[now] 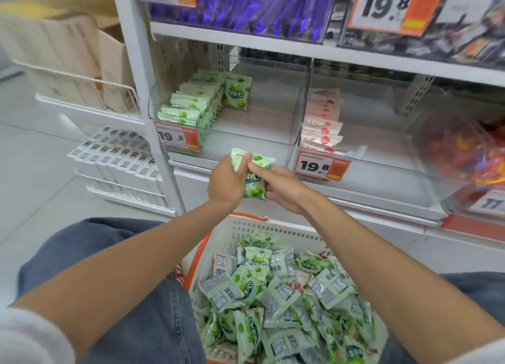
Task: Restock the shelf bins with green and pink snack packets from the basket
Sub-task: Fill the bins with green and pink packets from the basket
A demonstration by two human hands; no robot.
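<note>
— Where our two hands meet in front of the shelf, what do we enter first?

— Item one: left hand, fingers curled round a small bunch of green packets, thumb lying along the top edge. Item two: right hand, gripping the same bunch from the right side. Both hands grasp it, and it hangs in the air just near of the shelf edge, above the basket.

— And directly below us?

— Item three: white basket with an orange handle, set between our knees in blue jeans. It is heaped with loose green packs, some face up, others showing the printed back.

— Farther out, on the shelf?

— Item four: left bin, clear-walled. A row of green stock stands on edge along its left side, with one pack facing us at the far end; the rest of its floor is bare. A price tag reading 19.8 hangs on its near left corner.

— To the right of it?

— Item five: right bin, also clear, touching the left one. Pink packets stand in a single row along its left wall, with a second 19.8 tag in front. Item six: purple wrappers on the shelf above. Item seven: barcoded white boxes, far left on a side rack.
</note>
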